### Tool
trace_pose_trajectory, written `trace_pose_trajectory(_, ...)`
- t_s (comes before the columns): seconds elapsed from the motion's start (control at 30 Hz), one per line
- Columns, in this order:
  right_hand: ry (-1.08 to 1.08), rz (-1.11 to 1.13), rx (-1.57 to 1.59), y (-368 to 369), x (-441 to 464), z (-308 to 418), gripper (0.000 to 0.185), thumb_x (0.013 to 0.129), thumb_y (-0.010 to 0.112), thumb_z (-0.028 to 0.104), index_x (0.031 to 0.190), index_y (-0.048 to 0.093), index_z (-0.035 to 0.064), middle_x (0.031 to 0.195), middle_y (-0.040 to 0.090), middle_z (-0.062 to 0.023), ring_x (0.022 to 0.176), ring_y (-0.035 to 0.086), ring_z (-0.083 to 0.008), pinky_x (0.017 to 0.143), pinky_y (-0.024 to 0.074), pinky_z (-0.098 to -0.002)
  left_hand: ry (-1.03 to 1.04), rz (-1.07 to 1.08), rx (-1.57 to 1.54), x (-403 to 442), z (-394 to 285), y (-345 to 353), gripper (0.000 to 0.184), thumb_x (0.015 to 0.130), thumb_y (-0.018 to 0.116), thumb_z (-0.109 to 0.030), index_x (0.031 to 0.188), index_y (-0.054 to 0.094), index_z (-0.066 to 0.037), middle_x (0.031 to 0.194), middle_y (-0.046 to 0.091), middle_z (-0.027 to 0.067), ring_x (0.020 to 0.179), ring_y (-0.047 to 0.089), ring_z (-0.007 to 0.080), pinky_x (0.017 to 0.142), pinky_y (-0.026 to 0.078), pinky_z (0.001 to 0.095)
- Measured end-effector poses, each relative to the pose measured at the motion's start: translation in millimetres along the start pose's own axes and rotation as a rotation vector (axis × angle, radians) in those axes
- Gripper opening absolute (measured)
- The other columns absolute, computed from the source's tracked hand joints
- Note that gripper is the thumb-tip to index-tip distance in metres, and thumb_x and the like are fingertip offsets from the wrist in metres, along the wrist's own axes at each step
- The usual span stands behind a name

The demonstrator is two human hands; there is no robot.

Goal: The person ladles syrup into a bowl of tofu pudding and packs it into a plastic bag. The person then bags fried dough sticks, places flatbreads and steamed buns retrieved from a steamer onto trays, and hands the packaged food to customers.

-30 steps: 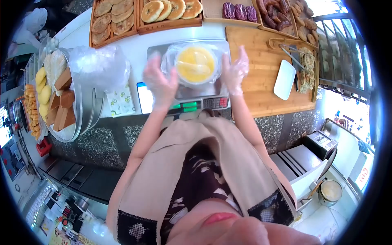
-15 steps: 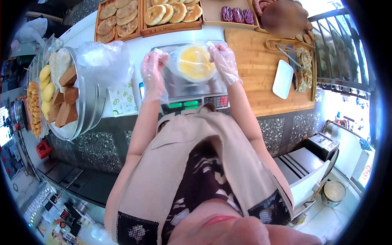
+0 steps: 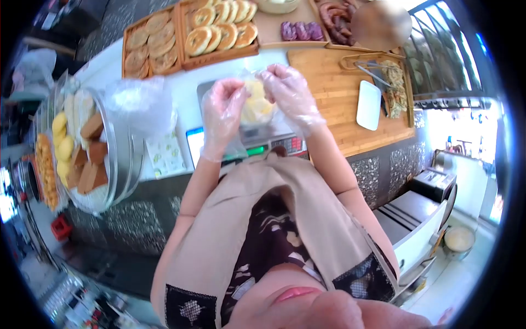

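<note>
A clear plastic bag holding a round container of yellow food [image 3: 256,108] hangs over or rests on the metal scale [image 3: 208,90]; which of the two is unclear. My left hand [image 3: 224,109], in a clear plastic glove, pinches the top of the bag at its left side. On the right side my right hand [image 3: 290,98], gloved too, has its fingers closed on the bag's top. Both hands are close together above the yellow food and hide part of it. Green digits and red keys show at the scale's near edge.
Trays of flat round breads [image 3: 222,38] stand at the back, beside purple wrapped items [image 3: 301,31]. To the right lies a wooden board [image 3: 323,104] with a white tray [image 3: 369,105]. A round rack of cakes [image 3: 93,175] and plastic bags [image 3: 139,104] are at left.
My hands, earlier open beside the container, have closed on the bag and come together above it. The view has shifted, showing more of the bread trays.
</note>
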State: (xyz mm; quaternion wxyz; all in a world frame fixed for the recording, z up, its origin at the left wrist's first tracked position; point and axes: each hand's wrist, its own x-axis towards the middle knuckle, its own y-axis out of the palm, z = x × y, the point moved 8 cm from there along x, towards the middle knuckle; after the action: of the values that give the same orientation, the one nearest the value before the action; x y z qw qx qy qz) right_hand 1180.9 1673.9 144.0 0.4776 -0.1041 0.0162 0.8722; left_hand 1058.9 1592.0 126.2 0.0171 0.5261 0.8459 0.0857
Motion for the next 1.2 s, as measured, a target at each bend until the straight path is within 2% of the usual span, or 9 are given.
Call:
trace_pose_trajectory(0.3, -0.081, -0.157, -0.238, -46, 1, -5, 0.027, 0.091, 0.053, 0.027, 0.080, 0.058, 0.0027, 0.063, 0.059, -0.0057, 0.062, 0.056, -0.0161, 0.060, 0.0450, -0.0328, -0.008, 0.158, 0.364, 13, -11, -4, 0.016, 0.084, 0.065, -0.008, 0.096, 0.057, 0.000, 0.090, 0.060, 0.0078, 0.085, 0.057, 0.0137, 0.079, 0.047, 0.0282)
trace_pose_trajectory(0.37, -0.138, -0.090, -0.157, -54, -12, -20, 0.026, 0.090, 0.055, 0.027, 0.091, 0.060, 0.0016, 0.076, 0.065, -0.0092, 0.073, 0.062, -0.0193, 0.067, 0.0491, -0.0334, 0.482, -0.083, 1.074, 5, -65, 9, 0.018, 0.085, 0.063, -0.008, 0.099, 0.056, 0.000, 0.097, 0.056, 0.0102, 0.088, 0.055, 0.0186, 0.080, 0.045, 0.0322)
trace_pose_trajectory(0.5, -0.079, -0.586, -0.344, -167, -74, -62, 0.029, 0.088, 0.059, 0.024, 0.107, 0.059, 0.0014, 0.091, 0.066, -0.0126, 0.085, 0.065, -0.0226, 0.077, 0.0511, -0.0344, 0.588, -0.148, 0.466, -27, -38, 43, 0.015, 0.087, 0.058, -0.007, 0.100, 0.055, -0.001, 0.091, 0.053, 0.0100, 0.080, 0.050, 0.0230, 0.075, 0.043, 0.0341)
trace_pose_trajectory(0.63, 0.059, -0.758, -0.247, -281, -169, -151, 0.028, 0.087, 0.060, 0.020, 0.106, 0.060, 0.0004, 0.091, 0.066, -0.0126, 0.084, 0.064, -0.0195, 0.076, 0.0512, -0.0338, -0.031, 0.625, 0.455, -49, 76, 257, 0.029, 0.085, 0.063, -0.012, 0.109, 0.055, 0.001, 0.085, 0.058, 0.0107, 0.076, 0.054, 0.0212, 0.070, 0.045, 0.0334)
trace_pose_trajectory(0.77, 0.226, -0.786, -0.266, -381, -275, -224, 0.025, 0.081, 0.067, 0.019, 0.098, 0.064, 0.0003, 0.089, 0.067, -0.0126, 0.081, 0.062, -0.0190, 0.073, 0.0514, -0.0341, 0.234, 0.427, 0.759, -43, 286, 385, 0.063, 0.075, 0.075, -0.035, 0.113, 0.051, 0.010, 0.089, 0.063, 0.0191, 0.080, 0.060, 0.0292, 0.072, 0.048, 0.0439)
trace_pose_trajectory(0.8, 0.174, -0.804, -0.237, -406, -300, -254, 0.024, 0.081, 0.067, 0.020, 0.097, 0.065, 0.0014, 0.087, 0.067, -0.0125, 0.080, 0.063, -0.0195, 0.073, 0.0516, -0.0353, -0.281, 0.440, 0.778, -49, 290, 406, 0.063, 0.075, 0.073, -0.031, 0.123, 0.052, 0.006, 0.106, 0.065, 0.0204, 0.101, 0.062, 0.0308, 0.086, 0.048, 0.0400)
trace_pose_trajectory(0.93, 0.309, -0.924, -0.077, -515, -401, -266, 0.022, 0.082, 0.065, 0.018, 0.096, 0.065, 0.0006, 0.082, 0.066, -0.0089, 0.076, 0.062, -0.0160, 0.071, 0.0508, -0.0315, 0.203, 0.534, 1.131, -18, 405, 412, 0.026, 0.086, 0.048, -0.022, 0.077, 0.052, 0.003, 0.067, 0.056, 0.0118, 0.061, 0.058, 0.0283, 0.058, 0.046, 0.0434)
trace_pose_trajectory(1.0, 0.398, -1.005, 0.164, -559, -447, -261, 0.018, 0.083, 0.061, 0.015, 0.092, 0.064, -0.0006, 0.080, 0.065, -0.0052, 0.074, 0.060, -0.0125, 0.069, 0.0490, -0.0269, -0.645, 0.231, 0.707, -51, 376, 399, 0.017, 0.088, 0.044, -0.017, 0.081, 0.042, -0.001, 0.068, 0.048, 0.0084, 0.070, 0.056, 0.0270, 0.061, 0.045, 0.0426)
trace_pose_trajectory(1.2, 0.260, -0.989, 0.260, -700, -418, -258, 0.021, 0.088, 0.059, 0.019, 0.093, 0.063, -0.0004, 0.081, 0.065, -0.0052, 0.076, 0.061, -0.0119, 0.073, 0.0492, -0.0264, -0.001, 0.061, 0.590, -117, 252, 451, 0.016, 0.093, 0.039, -0.015, 0.092, 0.044, 0.000, 0.079, 0.053, 0.0147, 0.072, 0.054, 0.0241, 0.063, 0.044, 0.0393)
